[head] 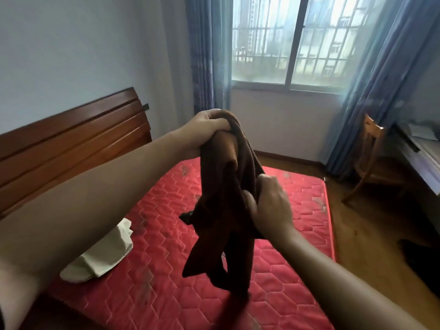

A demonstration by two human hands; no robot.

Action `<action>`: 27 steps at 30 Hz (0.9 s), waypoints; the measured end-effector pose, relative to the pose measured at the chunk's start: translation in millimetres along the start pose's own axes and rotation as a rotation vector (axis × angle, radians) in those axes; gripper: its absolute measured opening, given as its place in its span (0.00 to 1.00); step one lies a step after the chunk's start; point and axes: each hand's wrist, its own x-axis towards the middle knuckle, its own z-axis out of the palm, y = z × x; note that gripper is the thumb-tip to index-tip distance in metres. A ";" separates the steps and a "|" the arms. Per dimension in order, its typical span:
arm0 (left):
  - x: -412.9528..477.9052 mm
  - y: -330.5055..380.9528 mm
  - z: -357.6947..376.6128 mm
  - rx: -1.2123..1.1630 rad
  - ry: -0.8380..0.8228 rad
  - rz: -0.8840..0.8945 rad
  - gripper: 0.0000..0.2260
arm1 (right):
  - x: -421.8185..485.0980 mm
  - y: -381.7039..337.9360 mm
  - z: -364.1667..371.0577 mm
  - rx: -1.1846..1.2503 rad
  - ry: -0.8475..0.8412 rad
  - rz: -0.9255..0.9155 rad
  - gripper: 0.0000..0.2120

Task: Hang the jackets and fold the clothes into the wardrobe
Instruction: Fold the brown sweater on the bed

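Two bare hands hold one brown garment (228, 210) between them, above a red quilted mattress (147, 294). Far left of the left hand (209, 126), a dark wooden headboard (71, 139) runs along the wall; below that forearm a pale, loosely folded cloth (100, 256) lies on the mattress, well apart from both hands. The left hand is raised, its fingers curled tight over the bunched top of the brown garment. From that grip the garment hangs in twisted lengths, its lower ends dangling close over the mattress, though whether they touch it cannot be told. The right hand (271, 206) sits lower and just to the right, its fingers closed round a fold midway down the cloth and its thumb pressed into it. Beyond both hands a barred window (292, 44) stands between blue curtains (204, 55). Right of the right hand, a wooden chair (371, 158) stands on the wood floor (357, 234) beside a desk (423, 158) at the edge of the view, and below the desk lies a dark shape (419, 258) too dim to make out
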 end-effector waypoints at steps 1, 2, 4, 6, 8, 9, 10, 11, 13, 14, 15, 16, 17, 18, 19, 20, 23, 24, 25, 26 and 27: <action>1.0 3.3 -0.3 -0.031 0.007 -0.009 0.09 | -8.5 -10.6 13.2 0.035 -0.070 -0.038 0.14; 1.7 6.7 -0.9 -0.061 0.018 -0.019 0.09 | -14.9 -20.3 24.2 0.051 -0.163 -0.037 0.14; 1.9 11.3 -6.4 -0.123 0.055 -0.054 0.11 | -17.4 -34.7 43.0 0.159 -0.340 0.099 0.11; 2.8 14.7 -18.4 -0.180 0.086 -0.089 0.14 | -6.4 -50.0 54.7 0.486 -0.503 0.387 0.08; 5.1 18.4 -36.0 -0.232 0.106 -0.120 0.14 | 4.8 -58.5 67.7 0.689 -0.554 0.563 0.10; 6.9 21.4 -46.0 -0.259 0.115 -0.132 0.13 | 10.4 -60.3 76.4 0.669 -0.537 0.558 0.11; 8.2 24.9 -56.2 -0.280 0.122 -0.142 0.11 | 15.5 -61.4 85.4 0.579 -0.512 0.507 0.09; 10.1 27.4 -66.2 -0.294 0.125 -0.153 0.09 | 19.1 -63.4 94.1 0.464 -0.490 0.440 0.06; 11.9 31.1 -85.1 -0.286 0.118 -0.163 0.06 | 28.1 -77.5 104.7 0.321 -0.466 0.330 0.10; 12.1 32.1 -93.8 -0.283 0.109 -0.160 0.06 | 33.0 -90.2 107.1 0.319 -0.456 0.303 0.14; 12.9 32.5 -102.6 -0.286 0.098 -0.156 0.07 | 37.8 -102.6 111.9 0.346 -0.454 0.286 0.18; 12.5 33.6 -110.5 -0.291 0.083 -0.154 0.08 | 42.6 -114.2 119.0 0.392 -0.449 0.292 0.21; 12.1 34.2 -118.1 -0.302 0.064 -0.154 0.08 | 46.9 -123.3 128.2 0.466 -0.428 0.303 0.23; 10.9 35.5 -125.7 -0.311 0.039 -0.153 0.07 | 50.6 -130.7 139.2 0.533 -0.389 0.332 0.24; 11.2 36.1 -134.2 -0.324 0.002 -0.155 0.05 | 54.0 -135.2 151.5 0.601 -0.336 0.400 0.23; 10.6 37.0 -142.5 -0.327 -0.044 -0.147 0.04 | 56.9 -139.1 162.1 0.639 -0.279 0.471 0.21; 15.1 34.0 -175.4 -0.266 -0.118 -0.052 0.03 | 74.1 -146.1 176.8 0.596 -0.104 0.512 0.19; 18.4 30.9 -190.5 -0.204 -0.072 -0.011 0.05 | 80.8 -147.3 174.8 0.524 -0.055 0.483 0.12; 23.6 26.2 -208.9 -0.102 0.006 0.026 0.07 | 87.9 -143.1 174.2 0.467 0.001 0.474 0.06; 27.3 22.1 -227.5 0.050 0.097 0.063 0.07 | 95.0 -137.4 172.7 0.455 0.056 0.495 0.04; 33.2 14.1 -249.8 0.232 0.179 0.090 0.08 | 101.4 -133.6 168.4 0.497 0.098 0.520 0.04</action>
